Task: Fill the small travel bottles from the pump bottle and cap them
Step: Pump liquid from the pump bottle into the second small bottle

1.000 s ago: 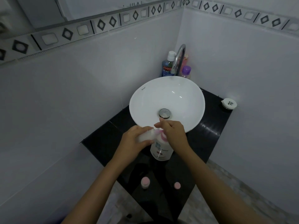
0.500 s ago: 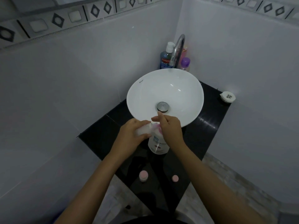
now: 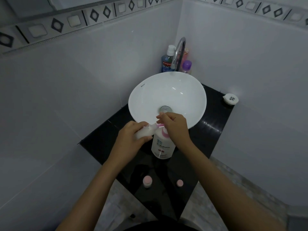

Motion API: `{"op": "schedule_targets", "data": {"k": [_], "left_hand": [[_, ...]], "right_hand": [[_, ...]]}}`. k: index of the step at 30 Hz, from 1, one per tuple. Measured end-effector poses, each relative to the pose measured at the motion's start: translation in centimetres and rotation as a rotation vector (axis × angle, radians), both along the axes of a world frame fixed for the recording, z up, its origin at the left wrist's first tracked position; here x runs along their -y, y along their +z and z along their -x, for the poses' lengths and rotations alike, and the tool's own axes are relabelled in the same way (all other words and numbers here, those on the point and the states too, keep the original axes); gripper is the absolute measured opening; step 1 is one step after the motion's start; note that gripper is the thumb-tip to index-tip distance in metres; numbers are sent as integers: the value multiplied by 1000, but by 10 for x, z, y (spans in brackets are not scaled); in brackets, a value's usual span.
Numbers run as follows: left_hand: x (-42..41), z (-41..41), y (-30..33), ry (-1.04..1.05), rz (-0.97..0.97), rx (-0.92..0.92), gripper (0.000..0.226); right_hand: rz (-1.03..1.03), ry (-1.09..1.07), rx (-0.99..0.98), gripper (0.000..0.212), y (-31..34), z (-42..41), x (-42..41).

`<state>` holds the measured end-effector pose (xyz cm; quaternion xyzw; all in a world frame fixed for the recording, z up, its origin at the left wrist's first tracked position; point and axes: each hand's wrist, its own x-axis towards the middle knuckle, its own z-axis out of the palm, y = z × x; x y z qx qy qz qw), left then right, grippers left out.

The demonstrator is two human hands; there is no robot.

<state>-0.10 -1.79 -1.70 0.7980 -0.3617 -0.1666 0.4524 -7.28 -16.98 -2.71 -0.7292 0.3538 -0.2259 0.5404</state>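
While left hand (image 3: pixel 131 137) tilts it, travel bottle (image 3: pixel 144 132) (translucent) looks whitish.

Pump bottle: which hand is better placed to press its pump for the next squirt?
The right hand. It already rests on the pink pump head of the pump bottle, while the left hand holds the small travel bottle at the nozzle.

Left hand (image 3: pixel 131 137) tilts a travel bottle (image 3: pixel 143 132) to the pump bottle (image 3: pixel 163 147); right hand (image 3: pixel 175 125) covers its pump.

Tilted translucent travel bottle (image 3: pixel 144 132) at pink spout of upright white pump bottle (image 3: pixel 162 147).
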Motion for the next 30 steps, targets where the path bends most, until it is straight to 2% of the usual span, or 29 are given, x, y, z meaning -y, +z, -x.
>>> {"op": "schedule_targets", "data": {"k": [6, 14, 20, 30], "left_hand": [[-5, -3, -4, 39, -33, -10, 40], [4, 2, 2, 0, -15, -17, 36], [-1, -4, 2, 42, -33, -14, 38], [-9, 11, 10, 27, 116, -117, 34]], "right_hand": [[-14, 10, -5, 29, 2, -1, 1], [8, 0, -6, 29, 5, 0, 0], [4, 9, 11, 39, 10, 1, -1], [-18, -48, 61, 46, 26, 11, -1]]}}
